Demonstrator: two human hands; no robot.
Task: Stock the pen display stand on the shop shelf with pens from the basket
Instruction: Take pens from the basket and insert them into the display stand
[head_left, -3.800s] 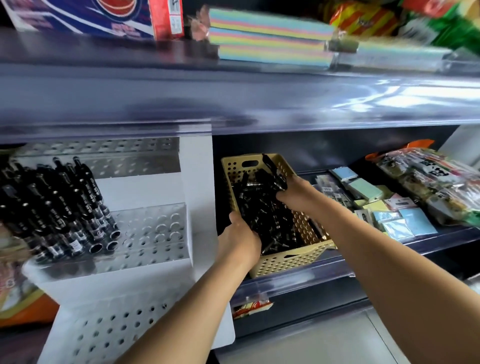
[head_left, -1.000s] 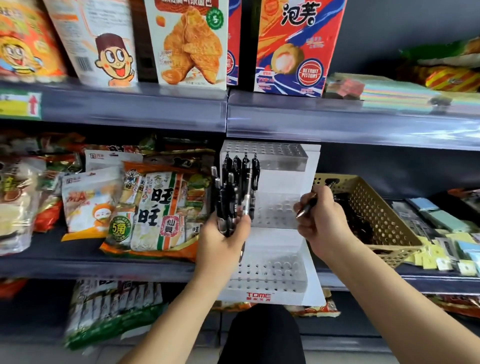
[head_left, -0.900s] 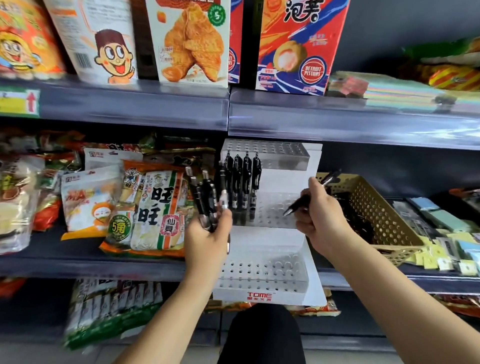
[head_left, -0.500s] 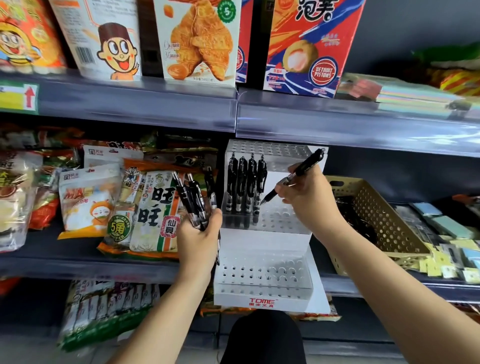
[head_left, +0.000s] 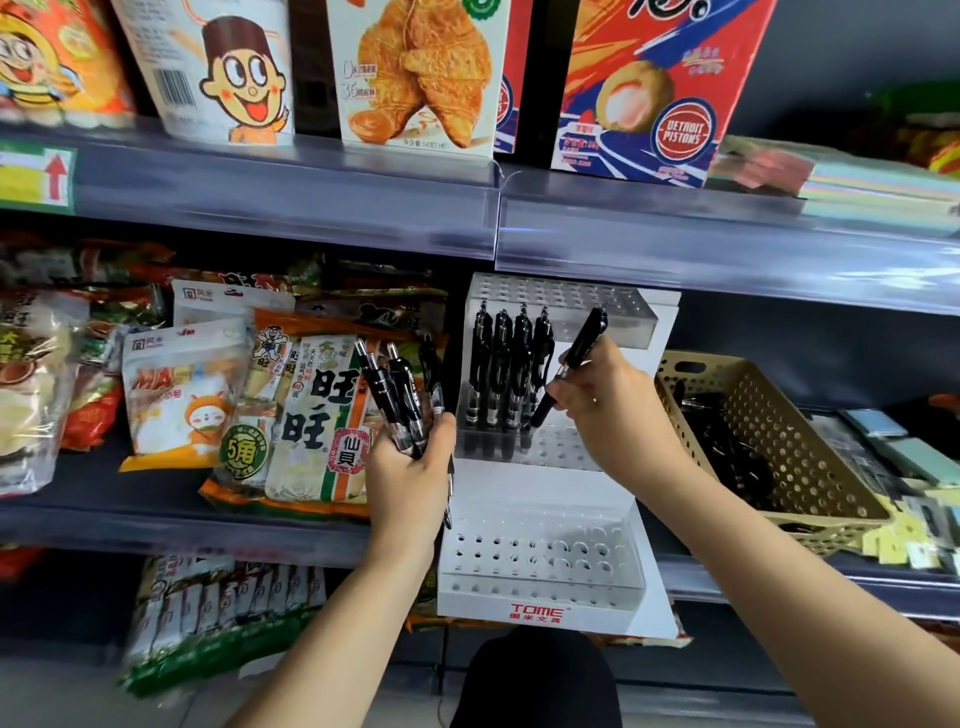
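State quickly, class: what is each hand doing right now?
Left hand: grips a bundle of black plastic click pens.
Right hand: pinches a single black plastic pen.

Bright, even light, with soft glare on the upper shelf strip (head_left: 727, 249) (strongest at the right). The pen display stand (head_left: 540, 491) is sharp; the snack bags (head_left: 208, 618) at lower left are blurred. Lines bend near the edges.
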